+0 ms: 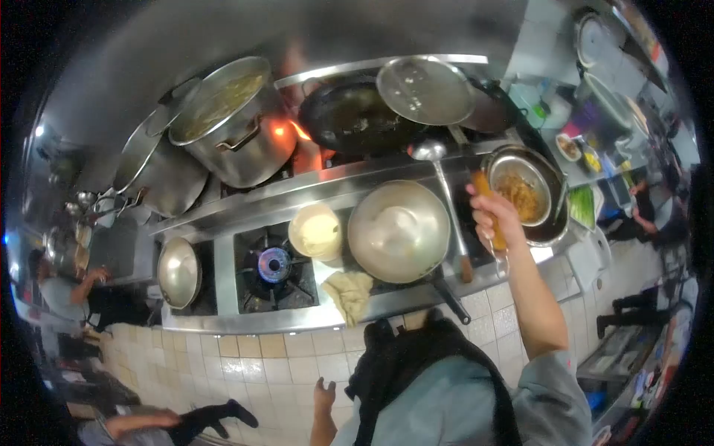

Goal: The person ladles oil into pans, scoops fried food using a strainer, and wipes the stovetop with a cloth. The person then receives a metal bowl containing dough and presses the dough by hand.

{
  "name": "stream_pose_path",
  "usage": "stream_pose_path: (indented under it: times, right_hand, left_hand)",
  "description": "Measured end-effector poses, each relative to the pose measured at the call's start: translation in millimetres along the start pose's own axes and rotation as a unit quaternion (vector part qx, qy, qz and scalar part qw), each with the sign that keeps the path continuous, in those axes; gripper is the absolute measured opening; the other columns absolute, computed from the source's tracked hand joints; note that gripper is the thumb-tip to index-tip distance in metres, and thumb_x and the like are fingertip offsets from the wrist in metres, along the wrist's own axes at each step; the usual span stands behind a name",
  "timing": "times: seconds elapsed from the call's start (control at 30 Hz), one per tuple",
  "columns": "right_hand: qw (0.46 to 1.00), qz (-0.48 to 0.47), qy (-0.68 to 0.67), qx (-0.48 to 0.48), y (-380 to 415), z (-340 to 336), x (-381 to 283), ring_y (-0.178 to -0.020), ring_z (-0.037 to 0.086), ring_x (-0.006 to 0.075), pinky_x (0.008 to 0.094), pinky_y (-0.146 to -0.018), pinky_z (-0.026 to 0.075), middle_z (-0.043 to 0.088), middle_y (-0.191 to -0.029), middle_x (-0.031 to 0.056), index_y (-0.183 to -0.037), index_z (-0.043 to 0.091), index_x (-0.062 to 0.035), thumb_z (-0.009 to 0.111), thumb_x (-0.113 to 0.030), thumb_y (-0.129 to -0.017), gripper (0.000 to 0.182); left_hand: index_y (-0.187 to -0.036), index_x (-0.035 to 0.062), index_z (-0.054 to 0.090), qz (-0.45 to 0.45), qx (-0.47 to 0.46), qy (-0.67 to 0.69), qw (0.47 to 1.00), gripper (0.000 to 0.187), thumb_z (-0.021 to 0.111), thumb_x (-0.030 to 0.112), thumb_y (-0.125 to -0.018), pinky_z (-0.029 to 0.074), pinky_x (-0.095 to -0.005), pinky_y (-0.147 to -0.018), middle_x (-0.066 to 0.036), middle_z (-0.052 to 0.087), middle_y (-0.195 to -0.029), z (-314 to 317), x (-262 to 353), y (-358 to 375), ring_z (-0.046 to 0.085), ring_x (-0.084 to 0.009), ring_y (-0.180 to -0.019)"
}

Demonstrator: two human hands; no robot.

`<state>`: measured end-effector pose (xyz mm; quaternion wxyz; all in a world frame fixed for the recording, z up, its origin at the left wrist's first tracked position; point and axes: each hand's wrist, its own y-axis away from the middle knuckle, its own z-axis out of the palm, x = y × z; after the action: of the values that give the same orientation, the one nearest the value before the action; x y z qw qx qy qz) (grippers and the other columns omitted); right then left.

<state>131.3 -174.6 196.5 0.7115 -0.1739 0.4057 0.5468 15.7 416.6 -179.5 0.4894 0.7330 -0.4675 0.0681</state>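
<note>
One right hand [497, 217] outstretched, gripping handle [482, 183], left hand [324, 395] low

Pale tiled floor [260, 368], shiny patches; grey wall [223, 33]; white wall tiles [539, 33] upper right.

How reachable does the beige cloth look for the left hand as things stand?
Probably yes: the left hand hangs low before the stove, seemingly empty, and the beige cloth lies at the stove's front edge with nothing visible between them.
</note>
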Motion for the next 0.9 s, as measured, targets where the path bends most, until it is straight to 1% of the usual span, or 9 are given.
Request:
stream_pose_path:
  times: [0.27,0.4,0.47,0.57,0.6,0.63,0.7,0.8,0.9]
  right_hand:
    - [0.930,-0.152,0.235,0.239,127.8,-47.6,-41.4,-0.049,0.047,0.0090,0.0239,-0.038,0.039,0.056,-0.079,0.0045,-0.118,0.053,-0.0014,0.059,-0.009,-0.088,0.031]
    - [0.892,-0.187,0.268,0.311,158.9,-58.9,-42.1,-0.049,0.046,0.0076,0.0232,-0.038,0.038,0.053,-0.074,0.0010,-0.122,0.051,-0.0020,0.058,-0.009,-0.090,0.033]
    - [0.871,-0.212,0.286,0.339,168.8,-67.4,-34.6,-0.049,0.044,0.0060,0.0224,-0.039,0.036,0.049,-0.070,-0.0017,-0.132,0.045,-0.0025,0.056,-0.009,-0.093,0.041]
    - [0.852,-0.224,0.282,0.379,168.0,-102.8,3.0,-0.048,0.042,0.0048,0.0201,-0.041,0.034,0.049,-0.071,-0.0023,-0.134,0.043,-0.0031,0.055,-0.010,-0.094,0.043]
    - [0.843,-0.169,0.330,0.390,168.7,-110.0,10.6,-0.056,0.050,0.0088,0.0220,-0.051,0.042,0.052,-0.077,0.0027,-0.135,0.043,-0.0032,0.054,-0.009,-0.094,0.043]
    - [0.842,-0.171,0.328,0.392,162.2,-134.5,29.6,-0.056,0.050,0.0088,0.0220,-0.051,0.042,0.052,-0.077,0.0027,-0.135,0.043,-0.0032,0.054,-0.009,-0.094,0.043]
    - [0.626,-0.321,0.610,0.366,145.1,-189.2,61.5,-0.073,0.058,0.0167,0.0280,-0.067,0.048,0.057,-0.087,0.0102,-0.137,0.042,-0.0017,0.053,-0.006,-0.093,0.045]
    - [0.653,-0.294,0.592,0.369,145.2,-177.0,60.0,-0.088,0.059,0.0236,0.0343,-0.079,0.048,0.058,-0.096,0.0166,-0.138,0.040,0.0000,0.052,-0.003,-0.092,0.047]
    - [0.696,-0.245,0.552,0.388,158.3,-136.3,36.8,-0.085,0.059,0.0236,0.0343,-0.076,0.048,0.059,-0.096,0.0162,-0.137,0.040,0.0015,0.053,-0.003,-0.091,0.047]
  left_hand:
    - [-0.139,-0.0019,0.040,-0.009,-0.085,-0.113,0.990,0.063,0.068,0.017,-0.085,0.040,-0.0398,-0.103,-0.029,0.047,-0.135,-20.4,89.7,-15.7,0.046,-0.0355,-0.128]
    - [-0.139,-0.0013,0.040,0.042,-0.113,-0.163,0.979,0.062,0.067,0.017,-0.086,0.040,-0.0401,-0.102,-0.029,0.048,-0.134,-28.0,71.8,-57.9,0.048,-0.0358,-0.126]
    - [-0.138,-0.0011,0.042,0.013,-0.094,-0.099,0.991,0.060,0.067,0.019,-0.087,0.041,-0.0401,-0.102,-0.027,0.050,-0.133,-30.1,66.6,-70.5,0.048,-0.0352,-0.125]
    - [-0.136,-0.0017,0.045,0.060,-0.089,-0.150,0.983,0.058,0.066,0.021,-0.087,0.041,-0.0395,-0.101,-0.026,0.051,-0.132,-40.5,116.0,-46.8,0.048,-0.0344,-0.125]
    - [-0.136,-0.0017,0.045,0.061,-0.088,-0.152,0.982,0.058,0.066,0.021,-0.087,0.041,-0.0395,-0.101,-0.026,0.051,-0.132,-41.8,100.8,-64.4,0.048,-0.0344,-0.125]
    - [-0.135,-0.0023,0.046,0.071,-0.096,-0.128,0.985,0.057,0.066,0.021,-0.087,0.041,-0.0393,-0.101,-0.026,0.052,-0.132,-43.4,66.6,-101.2,0.048,-0.0340,-0.125]
    - [-0.134,-0.0029,0.048,0.087,-0.108,-0.097,0.986,0.056,0.066,0.022,-0.087,0.041,-0.0390,-0.101,-0.025,0.052,-0.132,-32.7,64.9,-116.6,0.049,-0.0336,-0.125]
    - [-0.130,-0.0044,0.051,0.109,-0.095,-0.148,0.978,0.053,0.066,0.021,-0.086,0.042,-0.0392,-0.100,-0.025,0.055,-0.128,-37.6,130.1,-73.8,0.053,-0.0328,-0.121]
    - [-0.129,-0.0049,0.052,0.125,-0.094,-0.099,0.983,0.053,0.066,0.022,-0.086,0.042,-0.0389,-0.100,-0.025,0.056,-0.127,-40.5,118.9,-76.6,0.052,-0.0321,-0.121]
